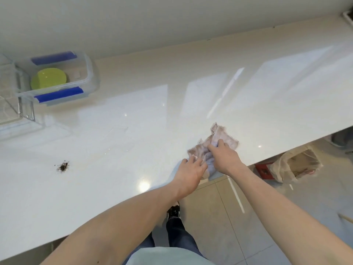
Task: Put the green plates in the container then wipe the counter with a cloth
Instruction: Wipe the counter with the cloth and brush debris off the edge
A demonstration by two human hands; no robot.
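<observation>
Green plates (49, 78) lie stacked inside a clear plastic container (89, 73) with blue clips at the counter's far left. A pinkish, stained cloth (217, 138) lies crumpled near the front edge of the glossy white counter (133, 111). My left hand (191, 169) rests on the cloth's near left part, fingers on the fabric. My right hand (224, 157) presses on the cloth's middle with fingers curled into it. A small pile of dark crumbs (63, 166) sits on the counter to the left, apart from the cloth.
A clear acrylic box (17, 115) stands at the left edge beside the container. Below the counter's front edge are a tiled floor, a plastic bag (294, 165) and a red box (264, 170). My legs and shoe (174, 211) show below.
</observation>
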